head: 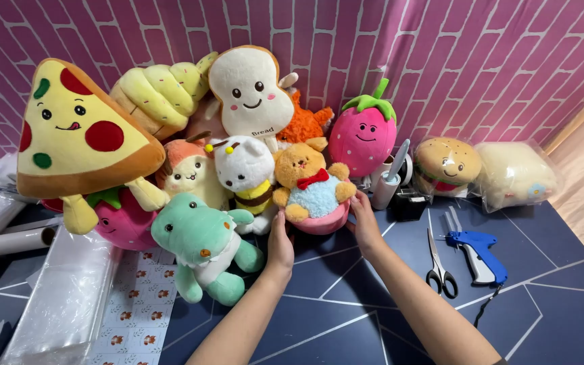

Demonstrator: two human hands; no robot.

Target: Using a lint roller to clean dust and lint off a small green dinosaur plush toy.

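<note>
A small tan bear plush (311, 181) with a red bow and a blue fluffy belly sits in a pink cup base on the dark blue table (346, 304). My left hand (280, 242) presses against its left side, and my right hand (365, 222) against its right side, so both hands cup the pink base. Just left of my left hand lies a green dinosaur plush (201, 247). A white bee plush (246, 177) stands directly behind it, touching the bear.
A pile of plush toys lines the pink brick wall: pizza slice (79, 132), toast (250, 91), strawberry (363, 134), bagged burger (447, 165). Scissors (439, 267) and a blue tagging gun (478, 253) lie at right. Clear plastic bags (62, 297) and patterned sheets (133, 304) lie at left.
</note>
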